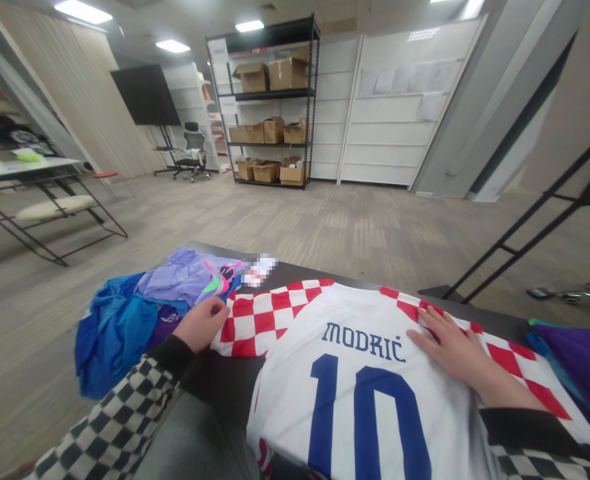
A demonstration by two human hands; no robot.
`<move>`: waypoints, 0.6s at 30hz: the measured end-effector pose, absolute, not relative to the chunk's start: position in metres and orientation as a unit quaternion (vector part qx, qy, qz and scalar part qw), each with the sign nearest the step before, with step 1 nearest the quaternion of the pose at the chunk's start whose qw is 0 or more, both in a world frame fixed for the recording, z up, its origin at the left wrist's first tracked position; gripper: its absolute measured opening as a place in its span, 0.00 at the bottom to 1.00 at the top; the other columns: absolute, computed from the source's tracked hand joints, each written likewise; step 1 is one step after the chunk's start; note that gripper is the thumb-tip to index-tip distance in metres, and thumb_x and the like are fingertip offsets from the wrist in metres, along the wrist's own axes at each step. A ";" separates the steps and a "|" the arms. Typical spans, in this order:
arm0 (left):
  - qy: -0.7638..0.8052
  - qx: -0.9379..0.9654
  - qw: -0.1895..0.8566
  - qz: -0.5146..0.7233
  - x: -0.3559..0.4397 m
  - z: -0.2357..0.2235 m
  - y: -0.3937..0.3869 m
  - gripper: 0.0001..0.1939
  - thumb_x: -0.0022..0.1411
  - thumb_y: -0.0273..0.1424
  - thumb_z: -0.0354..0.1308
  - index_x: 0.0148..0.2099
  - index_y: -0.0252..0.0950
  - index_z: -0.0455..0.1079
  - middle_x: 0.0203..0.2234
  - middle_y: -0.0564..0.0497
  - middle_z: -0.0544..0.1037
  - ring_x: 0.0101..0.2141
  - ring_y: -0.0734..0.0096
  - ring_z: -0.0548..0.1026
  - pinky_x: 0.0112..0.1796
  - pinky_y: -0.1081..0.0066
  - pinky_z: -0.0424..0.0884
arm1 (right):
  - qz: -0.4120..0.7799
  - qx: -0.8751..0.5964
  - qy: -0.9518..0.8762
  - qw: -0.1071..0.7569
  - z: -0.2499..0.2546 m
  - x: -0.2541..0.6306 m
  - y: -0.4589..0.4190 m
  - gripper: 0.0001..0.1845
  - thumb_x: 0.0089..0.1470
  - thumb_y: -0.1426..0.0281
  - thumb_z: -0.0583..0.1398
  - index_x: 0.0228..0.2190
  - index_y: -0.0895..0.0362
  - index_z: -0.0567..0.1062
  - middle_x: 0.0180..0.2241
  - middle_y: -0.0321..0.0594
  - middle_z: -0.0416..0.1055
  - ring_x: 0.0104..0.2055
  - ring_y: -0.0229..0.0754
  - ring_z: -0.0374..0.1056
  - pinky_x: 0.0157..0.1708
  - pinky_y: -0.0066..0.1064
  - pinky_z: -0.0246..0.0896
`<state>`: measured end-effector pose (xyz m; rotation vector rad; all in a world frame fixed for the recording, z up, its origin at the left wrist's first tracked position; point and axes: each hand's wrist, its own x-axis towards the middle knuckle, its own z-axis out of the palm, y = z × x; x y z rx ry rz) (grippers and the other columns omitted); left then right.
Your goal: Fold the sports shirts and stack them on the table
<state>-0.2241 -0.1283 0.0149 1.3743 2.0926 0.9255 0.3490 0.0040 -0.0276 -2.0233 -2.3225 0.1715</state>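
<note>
A white football jersey (295, 400) with red-and-white checkered sleeves lies spread out, back side up, on a dark table (215, 383). Its back reads MODRIĆ above a large blue 10. At the end of the left sleeve, my left hand (203, 325) has its fingers curled and pinched on the edge of the cloth. Flat on the jersey's right shoulder rests my right hand (449, 347), fingers stretched out and spread. The lower part of the jersey runs out of view at the bottom.
A pile of blue and lilac clothes (119, 333) lies at the table's left end, beside a blurred white tag (259, 270). Purple folded cloth (579, 360) sits at the right end. Beyond stand a black metal frame (519, 247) and a shelf rack (269, 95) with cardboard boxes.
</note>
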 end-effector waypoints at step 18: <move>0.768 0.537 -0.006 0.348 -0.232 0.027 -0.124 0.22 0.61 0.35 0.60 0.56 0.36 0.77 0.48 0.38 0.82 0.54 0.45 0.81 0.62 0.47 0.76 | 0.082 -0.665 -0.742 0.027 -0.019 0.343 -0.001 0.45 0.69 0.43 0.51 0.75 0.54 0.65 0.80 0.50 0.53 0.83 0.67 0.45 0.77 0.73 0.44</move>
